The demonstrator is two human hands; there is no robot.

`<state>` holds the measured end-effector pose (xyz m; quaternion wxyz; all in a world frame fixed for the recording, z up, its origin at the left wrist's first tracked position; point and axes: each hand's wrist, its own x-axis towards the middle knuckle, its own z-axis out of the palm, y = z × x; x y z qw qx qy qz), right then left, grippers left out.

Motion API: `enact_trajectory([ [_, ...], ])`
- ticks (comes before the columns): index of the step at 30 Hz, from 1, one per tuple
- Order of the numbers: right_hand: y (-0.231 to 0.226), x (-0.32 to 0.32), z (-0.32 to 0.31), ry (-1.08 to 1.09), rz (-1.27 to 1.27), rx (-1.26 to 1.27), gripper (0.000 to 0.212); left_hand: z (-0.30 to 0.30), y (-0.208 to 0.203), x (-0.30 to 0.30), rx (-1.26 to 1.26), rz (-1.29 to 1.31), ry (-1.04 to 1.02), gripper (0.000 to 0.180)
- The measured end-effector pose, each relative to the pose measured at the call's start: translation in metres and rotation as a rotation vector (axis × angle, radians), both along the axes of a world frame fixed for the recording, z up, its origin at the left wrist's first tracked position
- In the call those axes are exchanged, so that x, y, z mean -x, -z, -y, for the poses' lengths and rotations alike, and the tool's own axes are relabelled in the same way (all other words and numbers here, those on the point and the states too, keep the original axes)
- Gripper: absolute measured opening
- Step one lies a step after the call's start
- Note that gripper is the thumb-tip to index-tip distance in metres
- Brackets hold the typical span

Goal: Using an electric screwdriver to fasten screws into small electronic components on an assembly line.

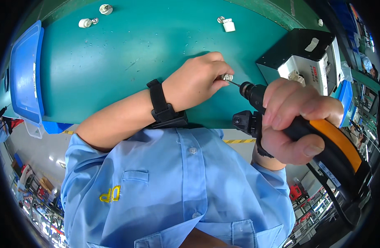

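My left hand [198, 78] is closed over the green work mat, pinching a small shiny metal piece [227, 77] between thumb and fingers; its exact kind is too small to tell. In my right hand [293, 111], fingers wrapped around it, is a black and orange electric screwdriver [339, 142]. Its thin bit [233, 83] points left and its tip reaches the metal piece; whether it sits in a screw I cannot make out. Toward the far edge lie white cylindrical parts: one at the upper left [106, 9], another [85, 23] beside a silvery bit, and a third [228, 25] near a small metal piece.
A blue plastic tray [39, 78] stands along the left edge of the green mat [115, 53]. On the right sits a black and white box-shaped machine [287, 47]. A dark cable [332, 198] hangs below the screwdriver. Tiny specks dot the mat.
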<state>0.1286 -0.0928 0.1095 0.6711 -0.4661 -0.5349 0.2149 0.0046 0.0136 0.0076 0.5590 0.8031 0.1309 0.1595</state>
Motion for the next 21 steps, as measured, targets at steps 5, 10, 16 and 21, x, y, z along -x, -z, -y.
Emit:
enact_trajectory([
  [5, 0.002, 0.006, -0.01, 0.027, 0.046, -0.024, 0.048, -0.002, -0.001, 0.0, -0.061, 0.027, -0.018, 0.018],
  [10, -0.007, 0.001, 0.002, 0.191, -0.126, -0.258, 0.047, -0.029, -0.015, -0.004, -0.204, 0.002, -0.041, 0.021],
  [16, -0.044, -0.022, 0.046, 0.304, -0.166, -0.484, 0.045, -0.161, -0.029, -0.069, -0.546, -0.053, -0.346, 0.022],
  [21, -0.039, -0.024, 0.071, 0.328, -0.092, -0.377, 0.045, -0.208, -0.013, -0.138, -0.974, 0.037, -0.504, 0.035],
])
